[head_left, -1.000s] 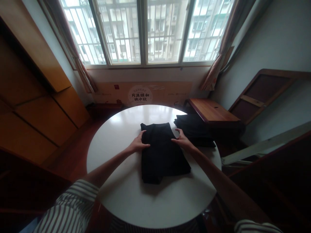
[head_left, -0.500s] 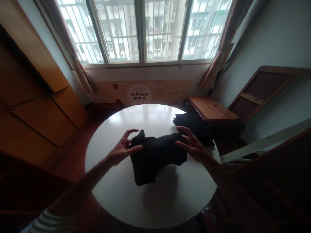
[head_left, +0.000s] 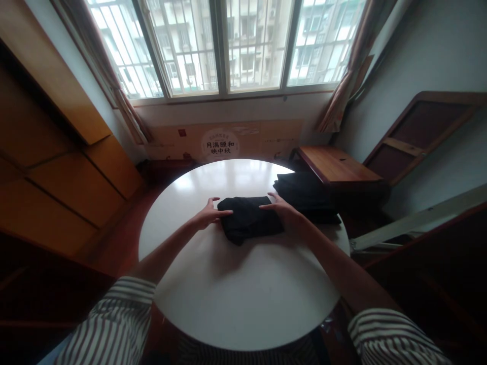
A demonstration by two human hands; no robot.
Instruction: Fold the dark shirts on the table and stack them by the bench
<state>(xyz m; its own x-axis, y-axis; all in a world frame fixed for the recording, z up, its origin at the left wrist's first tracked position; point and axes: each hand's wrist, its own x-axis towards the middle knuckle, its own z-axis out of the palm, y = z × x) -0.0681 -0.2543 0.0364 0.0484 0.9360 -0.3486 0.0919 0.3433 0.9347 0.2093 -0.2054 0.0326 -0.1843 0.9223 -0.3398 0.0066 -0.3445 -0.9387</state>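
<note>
A folded black garment (head_left: 251, 219) is held between my two hands over the middle of the round white table (head_left: 243, 304); its exact kind does not show. My left hand (head_left: 209, 214) grips its left end, thumb on the near face and fingers behind. At the upper right end my right hand (head_left: 280, 207) pinches the cloth the same way. The lower left corner hangs down a little, and a shadow falls on the tabletop below. Beside my right hand lies a stack of folded black cloth (head_left: 304, 195) at the table's right edge.
A low wooden table (head_left: 338, 165) stands beyond the stack, near the right wall. Wooden cabinets (head_left: 72, 187) line the left side. A barred window (head_left: 224, 45) with curtains is ahead, above a printed cardboard panel (head_left: 243, 139). A pale slanted bar (head_left: 411, 218) is at the right.
The garment has gone from a larger, drooping shape to a smaller, flatter bundle. Both hands, still on it, have moved forward and closer together.
</note>
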